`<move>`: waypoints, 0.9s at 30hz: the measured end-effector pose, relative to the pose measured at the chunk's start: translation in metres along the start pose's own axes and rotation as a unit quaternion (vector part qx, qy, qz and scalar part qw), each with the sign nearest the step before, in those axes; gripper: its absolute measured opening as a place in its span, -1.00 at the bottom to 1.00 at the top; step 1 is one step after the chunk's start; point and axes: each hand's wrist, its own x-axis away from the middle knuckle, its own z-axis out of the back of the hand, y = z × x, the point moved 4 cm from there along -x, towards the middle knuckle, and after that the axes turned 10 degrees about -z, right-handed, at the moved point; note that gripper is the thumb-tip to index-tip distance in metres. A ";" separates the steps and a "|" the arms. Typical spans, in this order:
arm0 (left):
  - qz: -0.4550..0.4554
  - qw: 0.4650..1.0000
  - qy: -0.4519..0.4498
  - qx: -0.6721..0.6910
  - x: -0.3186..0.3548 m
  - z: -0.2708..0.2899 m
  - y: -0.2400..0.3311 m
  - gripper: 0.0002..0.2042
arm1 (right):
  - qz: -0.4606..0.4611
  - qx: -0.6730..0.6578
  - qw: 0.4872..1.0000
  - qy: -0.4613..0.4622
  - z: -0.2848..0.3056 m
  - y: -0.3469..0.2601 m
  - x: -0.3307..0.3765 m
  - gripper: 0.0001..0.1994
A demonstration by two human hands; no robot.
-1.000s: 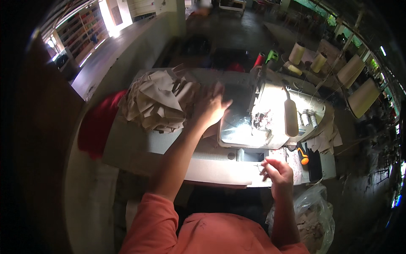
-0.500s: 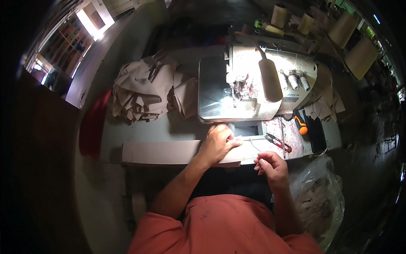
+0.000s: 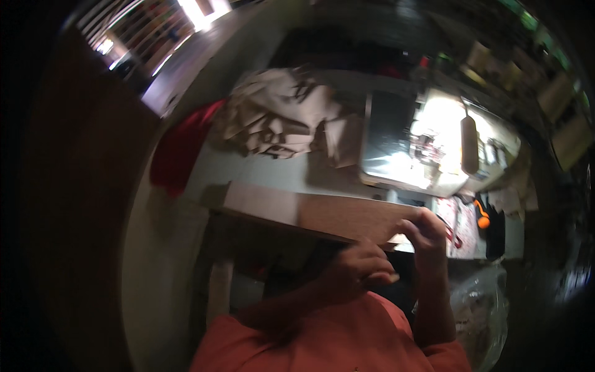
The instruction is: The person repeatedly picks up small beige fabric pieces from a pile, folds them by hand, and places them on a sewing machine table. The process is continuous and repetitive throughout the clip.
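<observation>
A long beige fabric strip (image 3: 266, 203) lies along the table's front edge, its right part in shadow. At its right end, my right hand (image 3: 429, 234) pinches the edge between thumb and forefinger. Nearer my body, below the strip, my left hand (image 3: 364, 268) is closed with curled fingers and is blurred by motion. A small pale spot shows at its fingertips; I cannot tell whether it is a nail or something held. Beyond my right hand stands a lit sewing machine (image 3: 443, 146). Red-handled thread snips (image 3: 457, 240) lie just right of that hand, partly hidden.
Beige fabric pieces (image 3: 279, 115) are heaped at the table's back left, beside a red cloth (image 3: 183, 152). An orange-handled tool (image 3: 482, 217) lies right of the machine. A clear plastic bag (image 3: 477, 310) hangs below the right edge. Thread cones (image 3: 570, 136) stand at far right.
The view has swung, so the table sits further right. My left hand has left the strip and come toward my body. My right hand has moved up onto the strip's right end.
</observation>
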 end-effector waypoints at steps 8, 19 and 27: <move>0.052 0.664 0.666 0.336 0.094 0.154 -0.078 -0.46 | -0.088 -0.153 0.984 0.003 0.015 0.012 0.001 -0.79; 0.023 0.940 -0.013 -0.339 -0.026 0.006 -0.021 -0.37 | -0.136 -0.231 0.961 -0.070 -0.010 0.008 0.000 -0.76; 0.155 0.983 -0.047 0.083 -0.051 0.019 -0.045 -0.40 | -0.052 -0.037 0.991 -0.117 0.005 0.005 0.014 -0.82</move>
